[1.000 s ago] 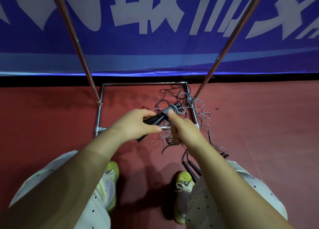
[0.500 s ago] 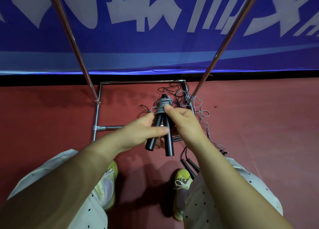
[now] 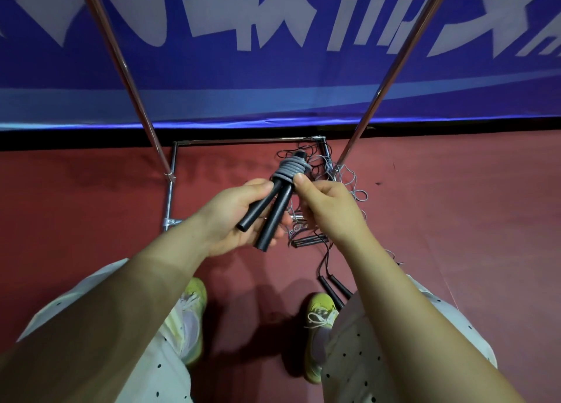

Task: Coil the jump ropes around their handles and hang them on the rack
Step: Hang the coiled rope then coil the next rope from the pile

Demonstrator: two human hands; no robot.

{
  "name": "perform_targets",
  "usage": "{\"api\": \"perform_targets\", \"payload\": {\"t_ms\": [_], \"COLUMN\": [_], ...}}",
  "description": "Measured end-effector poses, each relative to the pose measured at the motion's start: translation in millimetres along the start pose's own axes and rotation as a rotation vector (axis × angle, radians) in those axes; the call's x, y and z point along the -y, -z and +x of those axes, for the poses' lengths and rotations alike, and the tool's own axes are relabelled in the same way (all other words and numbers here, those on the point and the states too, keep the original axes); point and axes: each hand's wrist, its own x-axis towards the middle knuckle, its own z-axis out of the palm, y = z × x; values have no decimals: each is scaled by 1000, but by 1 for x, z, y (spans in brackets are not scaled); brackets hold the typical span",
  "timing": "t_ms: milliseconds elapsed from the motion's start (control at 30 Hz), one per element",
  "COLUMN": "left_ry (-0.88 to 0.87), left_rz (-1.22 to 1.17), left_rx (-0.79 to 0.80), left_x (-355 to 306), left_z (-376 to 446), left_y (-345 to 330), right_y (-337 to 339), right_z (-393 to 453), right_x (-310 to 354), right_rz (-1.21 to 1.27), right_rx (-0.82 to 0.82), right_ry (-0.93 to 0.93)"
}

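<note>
The two black handles (image 3: 267,213) lie side by side in the left hand (image 3: 239,217), their long axis running from near-left to far-right, free ends fanning apart toward the person and the wrapped ends pointing away toward the rack's base frame (image 3: 243,141). The grey rope coil (image 3: 290,168) sits bunched around those far ends, just beyond the left thumb. The left fingers are curled shut around the mid-length of the handles; the right hand (image 3: 329,211) comes in from the right, thumb and forefinger pinched narrow against the coil's near edge — pressing the last turn or its tail, though which I cannot tell. So the coil lies just ahead of the right fingertips, and the right hand is the nearer one to it. More jump ropes (image 3: 331,172) lie tangled on the red floor (image 3: 455,220) below (loose, not coiled). The hanging bar is out of view — only the slanted poles (image 3: 394,65) rise up and away, so the bundle would likely have to travel upward and farther from the body
</note>
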Motion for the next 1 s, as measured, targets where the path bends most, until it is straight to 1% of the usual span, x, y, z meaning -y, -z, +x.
{"api": "perform_targets", "payload": {"t_ms": [100, 167, 233, 300, 333, 400, 467, 567, 633, 700, 767, 833, 867, 933, 1000], "left_ry": [-36, -56, -67, -104, -121, -165, -194, -230, -258, -279, -235, -39, 53, 143, 170], "left_rz": [205, 293, 323, 362, 388, 471, 605, 859, 887, 843, 616, 307, 183, 15, -108], "left_rx": [-146, -215, -262, -297, -297, -232, -191, -232, -231, -175, -92, -32, 20, 174, 320], "left_x": [2, 4, 5, 5, 5, 6, 8, 9, 10, 10, 9, 6, 4, 4, 8], "left_z": [10, 17, 21, 24, 25, 26, 26, 25, 26, 27, 24, 19, 17, 14, 12], "left_y": [9, 13, 14, 15, 16, 17, 16, 15, 18, 22, 22, 21, 22, 24, 25], "right_y": [-4, -6, -7, -8, -10, -14, -18, -21, -21, -22, -21, -21, -21, -21, -22], "right_z": [-1, -1, -1, -2, -3, -3, -3, -2, -1, 1, 1, 0, 0, 1, 1], "right_x": [-1, -1, -1, -1, -2, -4, -7, -11, -11, -9, -4, 2, 2, 4, 3], "right_rz": [-8, 22, 108, 137, 119, 70, 43, -32, -28, 31, 181, 355, 403, 461, 512], "right_rx": [78, 102, 129, 152, 157, 157, 163, 172, 152, 138, 132, 114, 108, 108, 154], "right_ry": [-165, -247, -293, -297, -288, -268, -271, -259, -244, -223, -204, -175, -151, -129, -101]}}
